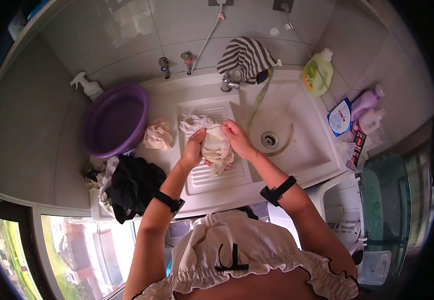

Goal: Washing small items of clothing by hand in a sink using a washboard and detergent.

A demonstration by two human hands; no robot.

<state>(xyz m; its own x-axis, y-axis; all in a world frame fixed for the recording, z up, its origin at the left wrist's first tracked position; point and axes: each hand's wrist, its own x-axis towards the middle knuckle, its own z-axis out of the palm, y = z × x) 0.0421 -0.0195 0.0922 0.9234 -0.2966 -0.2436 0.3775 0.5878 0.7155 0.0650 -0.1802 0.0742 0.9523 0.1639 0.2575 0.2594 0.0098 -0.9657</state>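
Observation:
Between my two hands, above the ribbed washboard of a white laundry sink, is a bunched cream cloth. My left hand grips its left edge, thumb on top. My right hand pinches its upper right edge. A white cloth lies crumpled on the ribs just behind. Part of a reddish patterned cloth shows beneath the cream one. Left of the washboard rests a pale pink crumpled cloth.
A purple basin, a spray bottle and a black garment pile stand left. Behind is a faucet under a striped cloth. The basin drain, detergent bottle and open washing machine lid are right.

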